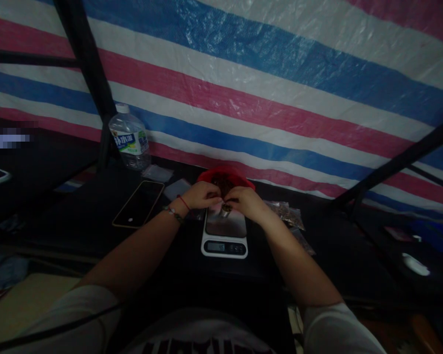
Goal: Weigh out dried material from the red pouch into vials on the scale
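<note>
A white kitchen scale (224, 247) with a metal plate and a lit display lies in front of me. On its plate stands a small metal cup (226, 212) with brown bits in it. My left hand (203, 195) is just above and left of the cup, thumb and fingers pinched together. From the right, my right hand (246, 201) reaches over the plate with its fingers also closed in a pinch by the cup's rim. Whatever the fingertips hold is too small and dark to make out. Behind both hands sits a red bowl (245, 180) of dark brown pieces, partly hidden.
Filled clear bags (286, 214) lie right of the scale. Flat plastic bags (158, 173), a phone (139, 204) and a big clear bottle (131, 140) are on the left. A white mouse-like object (416, 264) lies far right. Striped sheeting (266, 108) and dark poles rise behind.
</note>
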The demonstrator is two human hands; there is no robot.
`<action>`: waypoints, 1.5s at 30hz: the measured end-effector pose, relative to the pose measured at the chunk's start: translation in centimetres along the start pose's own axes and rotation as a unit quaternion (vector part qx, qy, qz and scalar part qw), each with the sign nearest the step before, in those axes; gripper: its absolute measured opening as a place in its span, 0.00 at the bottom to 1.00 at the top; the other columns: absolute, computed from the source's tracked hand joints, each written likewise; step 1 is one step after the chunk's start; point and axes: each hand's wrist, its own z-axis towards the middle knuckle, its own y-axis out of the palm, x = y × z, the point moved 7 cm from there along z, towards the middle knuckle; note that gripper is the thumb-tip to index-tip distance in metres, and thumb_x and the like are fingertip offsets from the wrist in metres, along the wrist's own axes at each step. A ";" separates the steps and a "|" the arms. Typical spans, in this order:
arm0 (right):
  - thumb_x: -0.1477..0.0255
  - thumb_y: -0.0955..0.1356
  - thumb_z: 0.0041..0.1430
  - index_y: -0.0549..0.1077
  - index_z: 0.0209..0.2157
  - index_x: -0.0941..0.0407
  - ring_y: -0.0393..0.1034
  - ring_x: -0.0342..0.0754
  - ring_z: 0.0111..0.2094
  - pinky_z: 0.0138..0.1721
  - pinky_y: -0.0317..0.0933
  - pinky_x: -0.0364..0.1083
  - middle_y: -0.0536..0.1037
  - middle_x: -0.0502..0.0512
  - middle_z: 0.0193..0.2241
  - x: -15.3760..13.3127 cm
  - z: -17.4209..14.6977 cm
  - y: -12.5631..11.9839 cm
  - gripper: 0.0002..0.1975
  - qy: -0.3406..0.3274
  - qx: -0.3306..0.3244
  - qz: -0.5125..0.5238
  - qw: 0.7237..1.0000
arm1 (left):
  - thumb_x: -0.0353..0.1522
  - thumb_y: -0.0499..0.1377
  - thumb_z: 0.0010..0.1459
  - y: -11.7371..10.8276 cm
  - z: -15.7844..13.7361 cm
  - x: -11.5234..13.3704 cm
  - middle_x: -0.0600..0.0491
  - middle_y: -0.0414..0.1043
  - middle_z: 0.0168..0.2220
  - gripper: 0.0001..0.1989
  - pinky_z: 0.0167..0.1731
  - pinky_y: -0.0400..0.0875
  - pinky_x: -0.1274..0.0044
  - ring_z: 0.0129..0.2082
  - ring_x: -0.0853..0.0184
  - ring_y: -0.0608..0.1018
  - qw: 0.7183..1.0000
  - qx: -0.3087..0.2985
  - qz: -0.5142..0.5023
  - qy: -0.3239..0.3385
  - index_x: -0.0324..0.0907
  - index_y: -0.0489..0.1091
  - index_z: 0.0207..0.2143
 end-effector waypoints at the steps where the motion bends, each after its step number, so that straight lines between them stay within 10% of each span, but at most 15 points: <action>1: 0.80 0.70 0.54 0.80 0.33 0.56 0.72 0.47 0.39 0.43 0.62 0.44 0.80 0.56 0.35 -0.2 0.1 0.2 0.08 -0.001 -0.016 -0.009 1.000 | 0.41 0.54 0.58 0.1 0.0 0.0 0.55 0.68 0.22 0.17 0.24 0.55 0.79 0.22 0.72 0.66 1.000 -0.005 -0.001 0.001 0.37 0.73 0.32; 30: 0.77 0.70 0.54 0.80 0.35 0.56 0.73 0.46 0.38 0.41 0.63 0.43 0.80 0.55 0.35 0.4 -1.0 -0.4 0.07 0.037 0.025 0.063 0.997 | 0.36 0.54 0.55 1.7 0.4 0.9 0.55 0.66 0.20 0.14 0.23 0.56 0.81 0.21 0.73 0.66 0.998 -0.042 -0.021 0.030 0.36 0.70 0.22; 39: 0.77 0.68 0.56 0.79 0.37 0.56 0.73 0.48 0.39 0.44 0.62 0.45 0.80 0.55 0.37 5.6 1.6 -1.1 0.08 0.128 0.117 0.017 0.985 | 0.30 0.55 0.50 1.0 -0.1 -1.0 0.56 0.67 0.19 0.08 0.23 0.57 0.82 0.21 0.73 0.67 0.994 -0.097 -0.038 -0.045 0.37 0.69 0.20; 45: 0.77 0.62 0.63 0.77 0.41 0.58 0.71 0.48 0.46 0.50 0.60 0.44 0.79 0.58 0.43 8.2 5.1 1.9 0.13 0.132 0.069 -0.027 0.988 | 0.39 0.64 0.48 1.1 -0.8 -1.7 0.56 0.72 0.21 0.12 0.22 0.57 0.82 0.21 0.74 0.70 0.982 -0.157 -0.058 -0.088 0.38 0.76 0.25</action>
